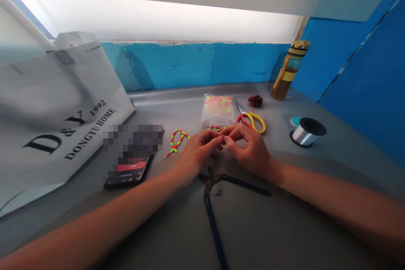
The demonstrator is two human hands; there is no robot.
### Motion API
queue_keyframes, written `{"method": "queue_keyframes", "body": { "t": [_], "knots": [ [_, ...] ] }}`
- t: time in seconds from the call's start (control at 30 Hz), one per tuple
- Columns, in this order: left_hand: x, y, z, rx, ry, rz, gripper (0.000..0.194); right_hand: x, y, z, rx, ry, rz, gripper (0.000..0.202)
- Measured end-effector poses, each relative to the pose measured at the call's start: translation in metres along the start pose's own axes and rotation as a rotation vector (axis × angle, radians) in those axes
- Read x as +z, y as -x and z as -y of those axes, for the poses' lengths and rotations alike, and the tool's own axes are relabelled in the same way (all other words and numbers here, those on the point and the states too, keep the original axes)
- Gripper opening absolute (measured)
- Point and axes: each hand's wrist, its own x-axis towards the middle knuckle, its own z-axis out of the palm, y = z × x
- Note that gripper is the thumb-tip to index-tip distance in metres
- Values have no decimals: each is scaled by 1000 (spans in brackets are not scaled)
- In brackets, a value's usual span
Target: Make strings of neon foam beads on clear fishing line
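My left hand [201, 149] and my right hand [248, 145] meet in a pinch above the table, fingertips nearly touching. What they pinch is too small to make out. Beside my left hand lies a looped string of red and yellow-green beads [172, 150]. A few more beads [218, 128] show just behind my fingers. Pliers with dark blue handles [212, 215] lie spread open below my hands. Beyond my right hand are scissors [257, 123] with one red and one yellow handle. A clear bag of red and yellow beads [218, 107] lies behind my hands.
To the right stands a spool of clear line [305, 133], with a teal disc [295, 121] behind it. A dark red bundle [255, 101] and a yellow bottle [288, 74] are near the wall. At left are a phone [126, 177] and a large white bag [72, 114].
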Motion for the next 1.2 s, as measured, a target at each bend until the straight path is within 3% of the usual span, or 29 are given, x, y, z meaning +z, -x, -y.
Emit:
{"method": "queue_keyframes", "body": {
  "t": [0.53,1.2],
  "knots": [
    [-2,0,0,20,-1,21,24,-1,0,-4,-69,-2,-17,14],
    [-2,-1,1,14,14,45,25,0,-1,-2,-52,22,-35,13]
  ]
}}
